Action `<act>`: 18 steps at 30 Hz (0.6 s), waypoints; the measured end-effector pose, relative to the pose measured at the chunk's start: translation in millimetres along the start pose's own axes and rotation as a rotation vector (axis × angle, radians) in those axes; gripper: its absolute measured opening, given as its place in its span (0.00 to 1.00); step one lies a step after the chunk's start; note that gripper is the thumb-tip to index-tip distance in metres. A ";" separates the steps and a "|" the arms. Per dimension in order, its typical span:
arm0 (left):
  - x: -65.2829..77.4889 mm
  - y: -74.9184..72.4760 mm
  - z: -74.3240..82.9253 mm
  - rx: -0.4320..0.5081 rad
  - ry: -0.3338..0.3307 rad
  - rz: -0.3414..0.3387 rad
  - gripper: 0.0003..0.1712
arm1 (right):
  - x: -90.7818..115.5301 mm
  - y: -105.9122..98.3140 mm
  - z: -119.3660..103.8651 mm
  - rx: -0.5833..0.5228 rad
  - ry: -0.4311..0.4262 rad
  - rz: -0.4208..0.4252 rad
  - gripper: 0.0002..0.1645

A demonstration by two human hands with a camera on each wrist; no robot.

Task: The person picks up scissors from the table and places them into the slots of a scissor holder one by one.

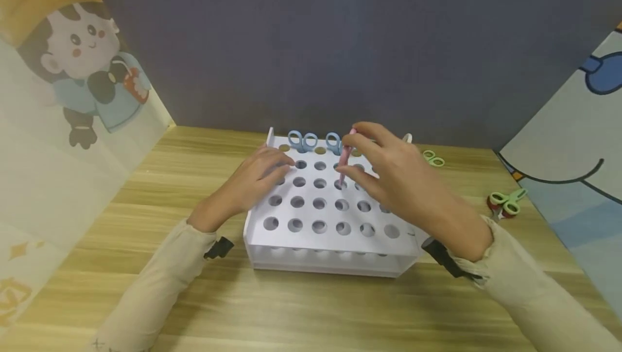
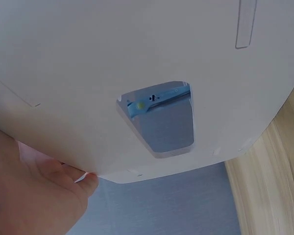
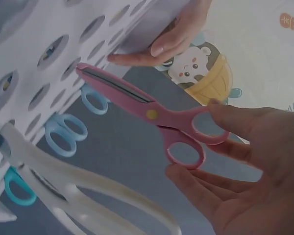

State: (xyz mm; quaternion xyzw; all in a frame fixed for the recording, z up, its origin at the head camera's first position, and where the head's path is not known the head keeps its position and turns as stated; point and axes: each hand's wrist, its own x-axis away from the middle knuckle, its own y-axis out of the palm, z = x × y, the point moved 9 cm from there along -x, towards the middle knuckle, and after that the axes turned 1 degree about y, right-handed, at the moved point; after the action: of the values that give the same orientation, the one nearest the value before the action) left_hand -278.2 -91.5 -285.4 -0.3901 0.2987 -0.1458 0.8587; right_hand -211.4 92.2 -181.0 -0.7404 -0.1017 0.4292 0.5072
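My right hand pinches pink scissors by the handle loops, thumb on one loop and fingertips at the other. Blades down, the scissors slant over the white rack, their tip at one of its round holes. Relaxed fingers of my left hand rest on the rack's left edge. Two blue scissors stand in the back row, handles up. White scissors also stand in a hole, below the pink pair in the right wrist view. Through a side panel cutout, the left wrist view shows a blue blade.
Red-and-green scissors lie on the wooden table, right of the rack. Light green handles show behind my right hand. A dark panel closes off the back, with cartoon-printed walls at both sides.
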 end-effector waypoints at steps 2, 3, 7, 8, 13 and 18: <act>0.1 -0.8 0.8 -0.004 0.006 0.004 0.18 | -1.4 7.0 2.5 0.000 0.014 -0.046 0.15; 0.2 -0.7 0.7 -0.005 0.008 0.004 0.18 | -2.1 10.4 3.7 0.000 0.022 -0.069 0.14; 0.7 -1.8 1.6 -0.004 0.011 0.001 0.18 | -4.8 25.1 9.1 0.015 0.059 -0.161 0.16; 0.9 -2.0 1.5 -0.002 0.010 0.002 0.18 | -5.5 29.6 10.4 0.023 0.069 -0.186 0.16; 2.6 -2.8 -0.8 0.015 0.002 0.013 0.17 | -7.5 57.1 14.2 0.049 0.094 -0.349 0.11; 1.5 -0.9 -0.6 0.020 0.010 0.012 0.17 | -0.3 72.5 17.9 0.120 0.153 -0.482 0.16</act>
State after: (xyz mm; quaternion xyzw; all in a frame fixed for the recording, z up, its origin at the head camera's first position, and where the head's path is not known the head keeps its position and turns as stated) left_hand -277.4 -93.2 -285.6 -0.3790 0.3038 -0.1457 0.8619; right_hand -245.4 70.2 -243.7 -0.6938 -0.2110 0.2437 0.6440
